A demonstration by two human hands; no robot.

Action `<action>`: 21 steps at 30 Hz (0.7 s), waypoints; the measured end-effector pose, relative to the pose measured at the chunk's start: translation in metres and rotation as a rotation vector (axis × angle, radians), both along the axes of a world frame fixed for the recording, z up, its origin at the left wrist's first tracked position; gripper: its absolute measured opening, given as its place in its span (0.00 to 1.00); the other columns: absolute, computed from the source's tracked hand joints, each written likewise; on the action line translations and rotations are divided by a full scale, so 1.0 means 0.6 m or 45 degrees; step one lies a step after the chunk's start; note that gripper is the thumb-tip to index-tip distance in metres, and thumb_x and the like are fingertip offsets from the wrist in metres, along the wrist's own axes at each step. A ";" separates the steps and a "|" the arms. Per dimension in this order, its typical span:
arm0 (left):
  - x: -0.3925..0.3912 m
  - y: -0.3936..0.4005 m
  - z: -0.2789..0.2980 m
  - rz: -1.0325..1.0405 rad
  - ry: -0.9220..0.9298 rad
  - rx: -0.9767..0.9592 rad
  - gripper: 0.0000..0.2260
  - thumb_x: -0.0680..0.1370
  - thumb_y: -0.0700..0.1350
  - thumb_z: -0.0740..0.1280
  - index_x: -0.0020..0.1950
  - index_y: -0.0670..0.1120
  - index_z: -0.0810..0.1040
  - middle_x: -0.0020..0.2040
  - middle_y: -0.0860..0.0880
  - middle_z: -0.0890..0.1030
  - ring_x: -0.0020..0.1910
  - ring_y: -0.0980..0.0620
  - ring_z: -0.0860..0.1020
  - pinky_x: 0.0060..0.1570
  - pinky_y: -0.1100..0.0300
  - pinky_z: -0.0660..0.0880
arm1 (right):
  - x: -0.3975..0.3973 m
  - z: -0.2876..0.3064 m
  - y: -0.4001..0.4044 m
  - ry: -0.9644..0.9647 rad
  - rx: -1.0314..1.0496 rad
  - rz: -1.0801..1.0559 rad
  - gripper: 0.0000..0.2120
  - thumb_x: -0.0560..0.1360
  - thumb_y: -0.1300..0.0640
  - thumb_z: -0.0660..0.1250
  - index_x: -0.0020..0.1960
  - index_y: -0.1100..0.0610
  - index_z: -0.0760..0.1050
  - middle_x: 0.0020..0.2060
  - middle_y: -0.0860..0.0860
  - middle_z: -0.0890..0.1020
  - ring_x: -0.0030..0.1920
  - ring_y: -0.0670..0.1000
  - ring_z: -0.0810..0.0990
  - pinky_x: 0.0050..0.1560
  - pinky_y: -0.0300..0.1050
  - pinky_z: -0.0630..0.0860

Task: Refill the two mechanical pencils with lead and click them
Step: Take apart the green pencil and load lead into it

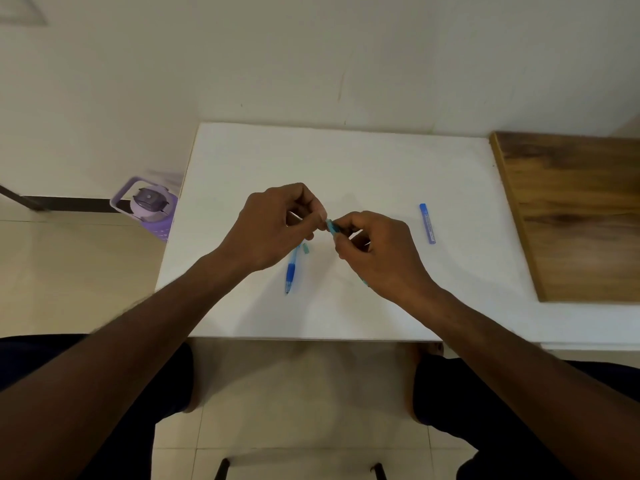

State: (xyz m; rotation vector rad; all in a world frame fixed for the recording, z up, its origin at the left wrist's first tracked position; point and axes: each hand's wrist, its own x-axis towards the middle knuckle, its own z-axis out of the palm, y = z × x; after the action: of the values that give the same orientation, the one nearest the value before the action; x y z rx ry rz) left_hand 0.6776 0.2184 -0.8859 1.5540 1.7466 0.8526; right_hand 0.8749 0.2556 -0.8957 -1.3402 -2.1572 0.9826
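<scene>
Table (346, 161) edge perhaps near hands (277, 226).

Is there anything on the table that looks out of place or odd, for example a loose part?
One small thing: a tiny teal cap lies loose on the white table, beside the blue pencil, and could roll. The lead case lies flat. Nothing looks spilled or damaged.

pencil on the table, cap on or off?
Off, apparently: the blue pencil lies flat, a small teal cap loose beside its top end, which the left hand partly hides.
</scene>
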 end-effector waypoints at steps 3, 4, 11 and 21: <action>-0.002 -0.002 -0.001 -0.062 0.105 0.141 0.02 0.83 0.48 0.72 0.51 0.54 0.83 0.41 0.66 0.84 0.40 0.67 0.85 0.45 0.78 0.74 | 0.001 0.003 0.005 0.042 -0.023 -0.024 0.11 0.79 0.51 0.73 0.60 0.52 0.84 0.46 0.43 0.86 0.42 0.46 0.86 0.46 0.29 0.79; -0.002 -0.002 -0.001 -0.069 0.125 0.183 0.02 0.84 0.48 0.71 0.53 0.54 0.84 0.41 0.66 0.84 0.41 0.67 0.84 0.46 0.78 0.74 | 0.001 0.004 0.007 0.073 -0.044 -0.040 0.10 0.79 0.51 0.73 0.59 0.51 0.83 0.47 0.44 0.86 0.42 0.46 0.87 0.47 0.31 0.80; 0.014 0.002 0.010 0.174 -0.130 0.108 0.11 0.82 0.58 0.71 0.63 0.60 0.84 0.48 0.65 0.86 0.44 0.62 0.87 0.43 0.68 0.83 | -0.017 0.035 0.030 0.373 -0.157 -0.178 0.11 0.76 0.49 0.76 0.53 0.54 0.82 0.45 0.46 0.88 0.42 0.44 0.88 0.47 0.44 0.86; -0.020 0.010 0.029 0.567 -0.355 0.220 0.10 0.86 0.48 0.67 0.63 0.48 0.85 0.55 0.55 0.89 0.56 0.57 0.86 0.64 0.49 0.82 | -0.047 0.007 0.086 -0.243 0.282 0.131 0.07 0.80 0.53 0.73 0.57 0.52 0.85 0.48 0.46 0.87 0.42 0.41 0.81 0.52 0.26 0.71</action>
State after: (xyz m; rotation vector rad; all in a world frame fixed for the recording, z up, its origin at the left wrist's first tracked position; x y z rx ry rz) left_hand 0.6654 0.2242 -0.8686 1.0883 1.8728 1.3977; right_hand 0.8468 0.3074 -0.8916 -1.2716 -2.4162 0.6499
